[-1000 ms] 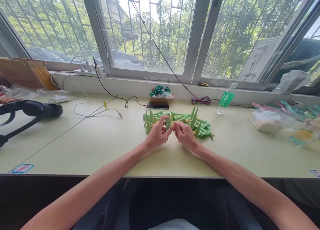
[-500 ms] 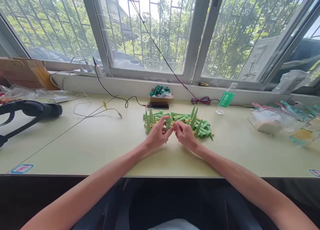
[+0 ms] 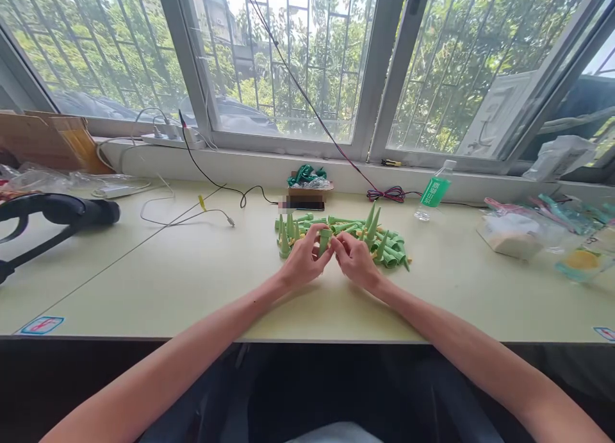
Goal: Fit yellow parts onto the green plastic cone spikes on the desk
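Observation:
My left hand (image 3: pixel 303 261) and my right hand (image 3: pixel 356 260) meet over the pale green table (image 3: pixel 192 283). Both pinch one small green cone (image 3: pixel 323 240) held upright between their fingertips. Just behind the hands lies a pile of several green cones (image 3: pixel 379 241), some standing point up, with bits of yellow among them.
A black phone (image 3: pixel 307 205) and a small box of green pieces (image 3: pixel 307 180) sit behind the pile. A green-labelled bottle (image 3: pixel 434 191) stands at the right, clear bags (image 3: pixel 519 231) farther right. Black headgear (image 3: pixel 52 215) and cables (image 3: pixel 192 212) lie at the left.
The two hands stay almost where they were; the fingers shift slightly around the green cone.

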### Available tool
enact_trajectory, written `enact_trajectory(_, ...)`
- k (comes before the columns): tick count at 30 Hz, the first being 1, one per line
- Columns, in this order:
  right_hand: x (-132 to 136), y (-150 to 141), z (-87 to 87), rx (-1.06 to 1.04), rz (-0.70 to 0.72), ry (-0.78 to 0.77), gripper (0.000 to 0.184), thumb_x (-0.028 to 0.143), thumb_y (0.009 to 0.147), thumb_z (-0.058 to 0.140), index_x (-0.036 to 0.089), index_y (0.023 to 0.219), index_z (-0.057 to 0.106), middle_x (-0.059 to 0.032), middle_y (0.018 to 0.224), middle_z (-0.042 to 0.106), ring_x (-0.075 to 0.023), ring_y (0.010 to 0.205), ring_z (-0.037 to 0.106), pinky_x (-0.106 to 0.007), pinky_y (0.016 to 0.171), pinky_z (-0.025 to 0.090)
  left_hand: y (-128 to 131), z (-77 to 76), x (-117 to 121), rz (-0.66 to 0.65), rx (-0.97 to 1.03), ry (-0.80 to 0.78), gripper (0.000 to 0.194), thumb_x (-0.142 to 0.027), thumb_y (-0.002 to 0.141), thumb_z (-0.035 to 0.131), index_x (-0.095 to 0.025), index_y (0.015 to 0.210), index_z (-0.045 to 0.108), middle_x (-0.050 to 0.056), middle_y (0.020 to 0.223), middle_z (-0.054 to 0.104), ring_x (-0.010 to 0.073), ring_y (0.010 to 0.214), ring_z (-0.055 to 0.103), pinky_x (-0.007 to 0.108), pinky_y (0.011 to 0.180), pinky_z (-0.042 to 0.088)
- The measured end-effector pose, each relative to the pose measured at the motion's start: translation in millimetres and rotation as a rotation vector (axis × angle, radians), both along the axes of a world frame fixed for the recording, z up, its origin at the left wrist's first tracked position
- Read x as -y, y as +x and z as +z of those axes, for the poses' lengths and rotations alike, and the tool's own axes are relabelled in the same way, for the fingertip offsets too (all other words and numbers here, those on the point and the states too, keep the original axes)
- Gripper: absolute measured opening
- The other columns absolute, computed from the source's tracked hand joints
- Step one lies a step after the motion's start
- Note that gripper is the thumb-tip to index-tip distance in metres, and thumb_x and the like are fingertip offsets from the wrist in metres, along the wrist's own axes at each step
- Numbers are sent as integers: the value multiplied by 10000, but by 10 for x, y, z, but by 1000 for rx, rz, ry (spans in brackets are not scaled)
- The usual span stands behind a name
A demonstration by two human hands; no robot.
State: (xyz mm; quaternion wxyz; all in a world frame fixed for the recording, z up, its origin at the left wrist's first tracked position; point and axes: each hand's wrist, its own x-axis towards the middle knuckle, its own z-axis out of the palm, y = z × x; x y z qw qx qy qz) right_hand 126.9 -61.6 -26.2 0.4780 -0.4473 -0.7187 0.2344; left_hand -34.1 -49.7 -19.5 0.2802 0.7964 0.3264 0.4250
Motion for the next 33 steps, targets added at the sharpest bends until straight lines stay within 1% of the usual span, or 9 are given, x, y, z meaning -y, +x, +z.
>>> enact_trajectory(7, -2, -3, 4, -4, 5, -9, 398, 539, 958, 399, 225, 720, 458, 42, 480, 443, -125, 439, 402, -251, 466, 317, 2, 12, 14, 29, -23, -1, 391, -378, 900, 545, -223, 1223, 389, -63, 688, 475, 47, 390, 455, 163, 374, 366)
enact_trajectory(12, -11, -6, -5, -3, 4, -12, 378, 545, 943, 435, 218, 764, 495, 35, 508, 491, -124, 444, 415, -251, 470, 315, 4, -1, 5, 27, -11, -12, 380, -374, 901, 547, -229, 1216, 390, -51, 733, 500, 40, 395, 456, 168, 387, 375)
enact_trajectory(15, -20, -4, -13, 7, 10, -6, 374, 554, 939, 443, 215, 790, 503, 37, 519, 507, -124, 452, 425, -250, 482, 319, 4, -8, -2, 29, -7, -17, 372, -369, 905, 542, -232, 1215, 388, -54, 727, 502, 40, 392, 459, 168, 391, 375)
enact_trajectory(21, -35, 3, -29, 64, -16, 17, 458, 542, 966, 379, 208, 658, 441, 35, 494, 470, -110, 462, 407, -249, 510, 317, 2, -6, -3, 24, -16, 0, 359, -358, 906, 533, -232, 1211, 391, -71, 700, 462, 37, 384, 462, 158, 388, 367)
enact_trajectory(29, -47, 3, -43, 46, 4, 8, 488, 546, 977, 343, 200, 663, 486, 29, 481, 471, -115, 466, 437, -253, 533, 342, -5, -7, 1, 22, -28, -14, 390, -360, 902, 541, -232, 1235, 384, -72, 702, 452, 48, 391, 482, 165, 381, 374)
enact_trajectory(33, -45, 2, -38, 53, -18, 9, 472, 546, 973, 353, 205, 666, 465, 31, 477, 475, -114, 450, 428, -253, 519, 331, 1, -1, -1, 22, -16, -23, 382, -384, 906, 537, -226, 1222, 390, -74, 696, 451, 47, 382, 481, 167, 379, 379)
